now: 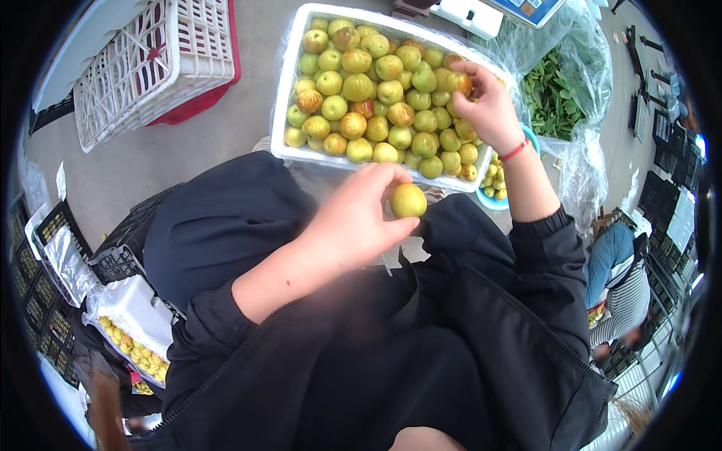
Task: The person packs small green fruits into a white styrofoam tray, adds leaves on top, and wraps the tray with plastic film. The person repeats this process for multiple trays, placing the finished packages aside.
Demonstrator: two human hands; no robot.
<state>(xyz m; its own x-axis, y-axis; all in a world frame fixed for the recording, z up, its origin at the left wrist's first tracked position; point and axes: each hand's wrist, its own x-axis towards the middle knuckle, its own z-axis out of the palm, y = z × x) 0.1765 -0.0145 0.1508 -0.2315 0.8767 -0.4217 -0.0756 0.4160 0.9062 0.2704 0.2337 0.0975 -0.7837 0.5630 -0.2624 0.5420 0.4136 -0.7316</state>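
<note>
A white foam box (280, 121) full of green, yellow and reddish-brown jujubes (357, 87) stands before my knees, with clear plastic film around its rim. My left hand (361, 211) is in front of the box's near edge and grips a single yellow-green jujube (408, 200) between thumb and fingers. At the box's right end, my right hand (486, 101) has its thumb and fingers around a reddish jujube (459, 83) on top of the layer. A red cord bracelet circles that wrist. The fingers partly hide the fruit beneath them.
Left of the box stands a white plastic crate (130, 79). A blue basin (492, 200) of jujubes sits by its right corner. Green leaves (550, 98) lie in a clear plastic bag beyond. Another foam box (135, 315) with fruit is at lower left; a person (623, 287) sits at right.
</note>
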